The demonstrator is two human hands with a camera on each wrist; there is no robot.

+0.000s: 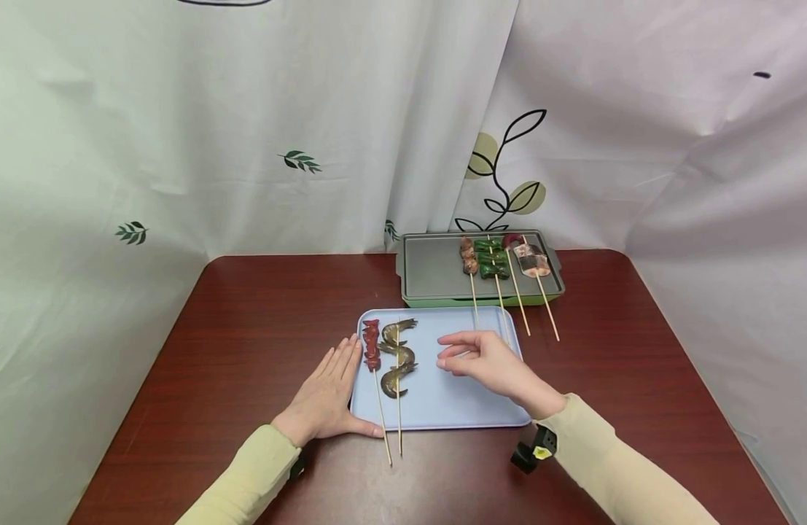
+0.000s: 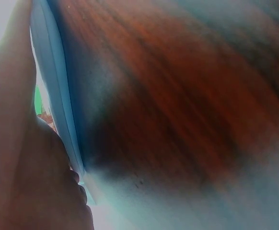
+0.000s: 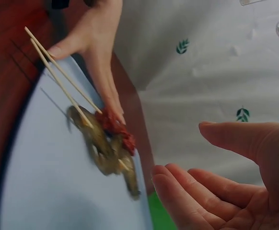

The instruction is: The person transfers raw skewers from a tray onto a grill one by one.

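A light blue tray (image 1: 455,408) lies on the table. On its left side are a red meat skewer (image 1: 372,346) and a shrimp skewer (image 1: 398,357), their sticks reaching past the near edge. My left hand (image 1: 327,397) rests along the tray's left edge with straight fingers, its thumb at the near corner. Over the tray's right half hovers my right hand (image 1: 485,361), its thumb and fingers apart and nothing between them. In the right wrist view the same gap shows between the thumb and the fingers (image 3: 178,196), with both skewers beyond.
Behind the tray stands a grill pan (image 1: 432,266) with a green base. On its right half lie a brown meat skewer (image 1: 469,257), a green pepper skewer (image 1: 491,259), a dark red curled skewer (image 1: 512,240) and a fish skewer (image 1: 531,260). Their sticks jut toward the tray.
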